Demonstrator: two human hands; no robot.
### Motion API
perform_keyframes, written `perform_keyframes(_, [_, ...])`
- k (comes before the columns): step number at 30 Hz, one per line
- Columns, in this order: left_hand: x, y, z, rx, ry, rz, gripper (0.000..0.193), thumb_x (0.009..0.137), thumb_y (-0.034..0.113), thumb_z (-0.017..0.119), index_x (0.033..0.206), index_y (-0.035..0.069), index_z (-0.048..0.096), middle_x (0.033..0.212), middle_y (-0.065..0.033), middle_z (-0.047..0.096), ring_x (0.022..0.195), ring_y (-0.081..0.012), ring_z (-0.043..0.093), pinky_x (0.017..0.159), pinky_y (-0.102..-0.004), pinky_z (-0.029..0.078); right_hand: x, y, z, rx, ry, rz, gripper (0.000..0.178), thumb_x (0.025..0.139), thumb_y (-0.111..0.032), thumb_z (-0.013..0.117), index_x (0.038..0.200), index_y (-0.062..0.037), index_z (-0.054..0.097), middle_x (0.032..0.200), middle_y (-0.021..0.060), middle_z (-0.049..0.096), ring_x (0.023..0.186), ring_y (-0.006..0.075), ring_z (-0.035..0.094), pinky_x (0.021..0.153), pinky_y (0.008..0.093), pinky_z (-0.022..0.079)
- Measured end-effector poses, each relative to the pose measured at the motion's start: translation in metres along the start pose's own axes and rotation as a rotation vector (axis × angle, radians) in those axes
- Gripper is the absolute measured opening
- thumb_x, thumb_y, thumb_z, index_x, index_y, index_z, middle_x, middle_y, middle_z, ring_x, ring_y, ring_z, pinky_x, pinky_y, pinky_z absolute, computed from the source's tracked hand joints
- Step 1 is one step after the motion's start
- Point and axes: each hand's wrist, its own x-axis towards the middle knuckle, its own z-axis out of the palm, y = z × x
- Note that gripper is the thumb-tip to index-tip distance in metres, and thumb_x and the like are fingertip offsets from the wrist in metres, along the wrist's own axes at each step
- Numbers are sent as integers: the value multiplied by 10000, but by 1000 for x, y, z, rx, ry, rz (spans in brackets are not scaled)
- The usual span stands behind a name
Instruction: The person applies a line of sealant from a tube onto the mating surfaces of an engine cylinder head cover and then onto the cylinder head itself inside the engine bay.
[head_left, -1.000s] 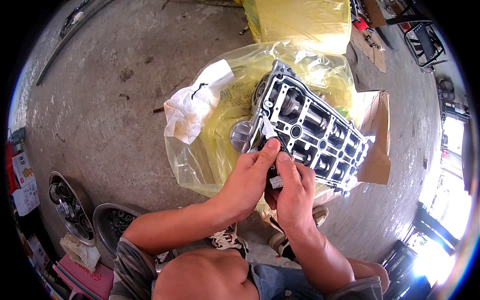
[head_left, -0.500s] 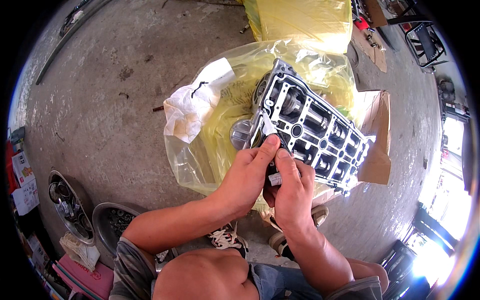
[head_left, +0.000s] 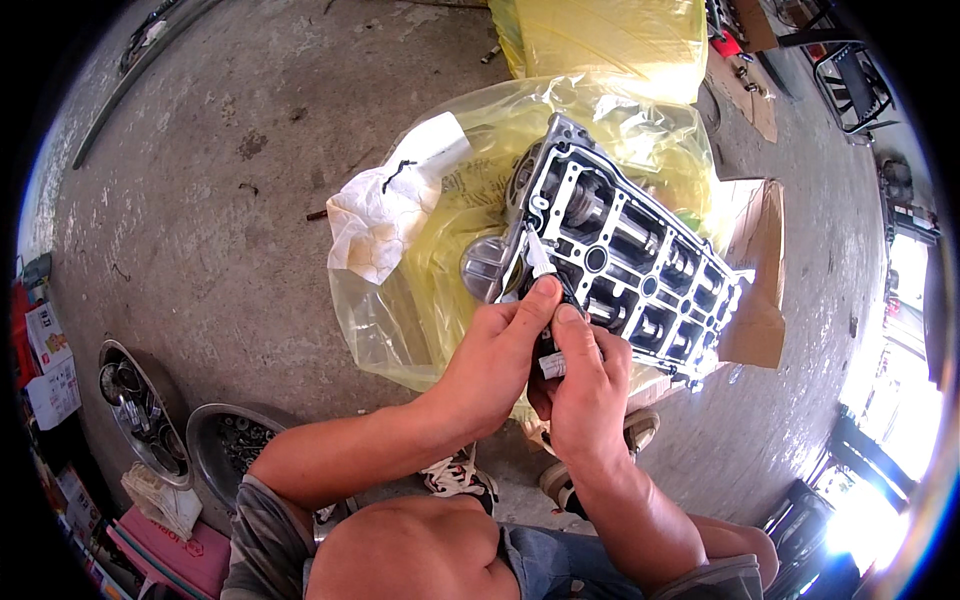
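Both my left hand (head_left: pixel 503 338) and my right hand (head_left: pixel 590 375) grip a dark sealant tube (head_left: pixel 546 343), thumbs side by side on it. Its white tapered nozzle (head_left: pixel 540 252) points away from me, and the tip meets or hovers at the left rim of a metal engine cover (head_left: pixel 596 258); I cannot tell which. Cast ribs, round holes and shaft-like parts show in the cover, which lies tilted on a crumpled yellow plastic bag (head_left: pixel 420 330). My fingers hide most of the tube.
White crumpled paper (head_left: pixel 385 215) lies left of the cover, and an open cardboard flap (head_left: pixel 757 275) to its right. Two metal basins, one with engine parts (head_left: pixel 140 400) and one with small hardware (head_left: pixel 243 440), stand at lower left. A yellow-wrapped block (head_left: pixel 600 45) sits behind.
The tube and both hands have shifted slightly toward me, showing more of the nozzle. My grip looks the same.
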Motion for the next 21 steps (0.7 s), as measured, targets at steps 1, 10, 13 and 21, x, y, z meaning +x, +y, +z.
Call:
perform_keyframes(1, [0,0,3,0,0,0,394,964,390,456,947,37,630,840,-19,627,738,-93,593,645,-235,477,-1,-1,0,18,2,10,370,921,-295,567,935,74,590,840,149,527,649,152,500,534,290,431])
perform_keyframes(10, [-5,1,8,-5,76,27,432,964,407,463,805,33,611,711,1,568,609,-57,507,504,-219,420,-4,0,-1,-101,10,-10,378,919,-313,566,952,62,605,856,152,529,765,180,514,594,303,443])
perform_keyframes(13, [-7,2,9,17,77,12,438,962,412,464,804,31,614,715,-3,571,614,-57,511,502,-217,423,-5,1,-1,-83,37,14,381,919,-313,566,958,64,603,871,168,529,776,194,516,628,309,446])
perform_keyframes(21, [-9,-2,-1,-21,-13,-72,388,957,412,465,923,62,629,791,7,612,678,-71,567,557,-217,432,-6,10,-4,-234,37,-56,380,921,-304,562,963,71,601,870,160,536,738,176,525,601,302,444])
